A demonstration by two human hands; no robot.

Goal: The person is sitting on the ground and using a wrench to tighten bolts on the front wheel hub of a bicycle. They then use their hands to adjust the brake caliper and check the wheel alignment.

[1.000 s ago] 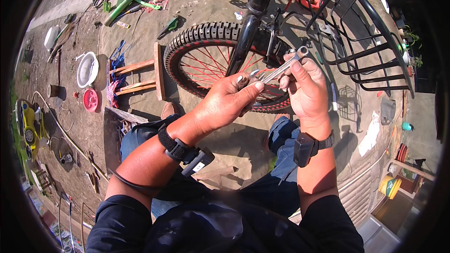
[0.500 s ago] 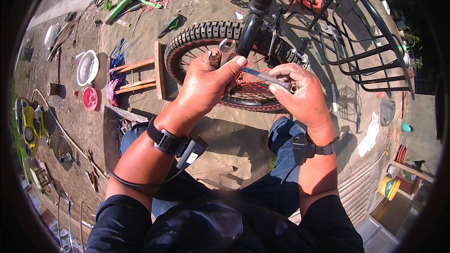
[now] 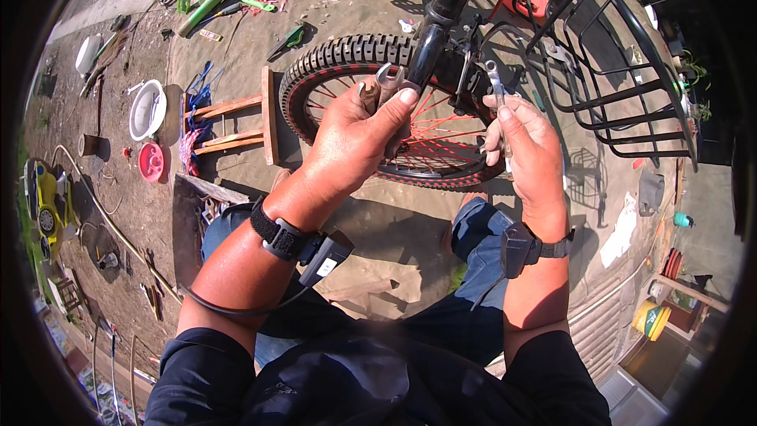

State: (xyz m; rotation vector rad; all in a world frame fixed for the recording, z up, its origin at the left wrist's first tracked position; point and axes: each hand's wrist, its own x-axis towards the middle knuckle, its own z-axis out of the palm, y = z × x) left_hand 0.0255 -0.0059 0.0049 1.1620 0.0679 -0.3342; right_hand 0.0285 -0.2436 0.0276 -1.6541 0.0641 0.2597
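My left hand (image 3: 355, 132) is closed around open-end wrenches (image 3: 387, 81); their jaws stick out above the thumb, and how many there are is hidden by the fingers. My right hand (image 3: 535, 140) grips a single slim wrench (image 3: 497, 85) between thumb and fingers, its ring end pointing up and away from me. Both hands are in front of a bicycle wheel (image 3: 344, 54) with a knobby black tyre and red spokes. A black fork leg (image 3: 428, 49) runs down past the wheel, just beyond my left hand's wrenches.
A black wire rack (image 3: 623, 83) rises at the right. A small wooden stool (image 3: 269, 117) lies left of the wheel, near a white basin (image 3: 147, 112) and a pink bowl (image 3: 152, 162). Green-handled pliers (image 3: 288, 41) and a green bicycle frame (image 3: 217, 1) lie on the ground farther off.
The slim wrench, which pointed across toward my left hand, now stands upright in my right hand. My right hand has moved right, away from the left. My left hand has barely shifted.
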